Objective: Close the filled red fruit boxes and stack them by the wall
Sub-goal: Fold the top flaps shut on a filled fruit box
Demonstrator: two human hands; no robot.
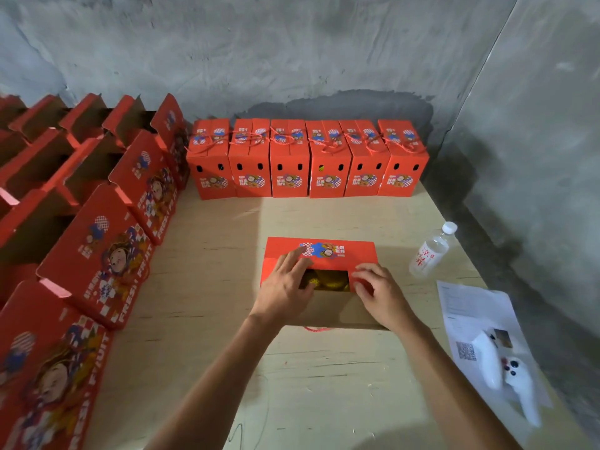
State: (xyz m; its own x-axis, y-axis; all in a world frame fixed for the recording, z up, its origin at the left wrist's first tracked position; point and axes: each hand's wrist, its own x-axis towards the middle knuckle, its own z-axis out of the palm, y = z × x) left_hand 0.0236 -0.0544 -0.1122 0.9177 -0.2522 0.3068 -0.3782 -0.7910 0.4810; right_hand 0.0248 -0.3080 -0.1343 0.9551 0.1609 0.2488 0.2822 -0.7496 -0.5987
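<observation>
Cardboard is the main material: a red printed fruit box (319, 254) stands on the pale plywood desk (211, 241), its glossy far flap folded flat over the top and its plain brown near flap lying toward the person. Through the gap between flaps, yellow fruit (326, 282) shows inside. The left hand (285, 287) rests on the box's left side with straight, relaxed fingers pressing the red flap, grasping nothing. The right hand (378, 293) lies at the box's right side, fingers bent over a small red side flap; whether it pinches the flap, I cannot tell. Six closed red boxes (306, 159) with red cord handles stand in a row against the rough grey concrete wall (292, 53). Open red boxes (97, 248) crowd the desk's left side. At right lie one clear plastic water bottle (430, 251), one paper sheet (477, 316) and one white controller (506, 381).
</observation>
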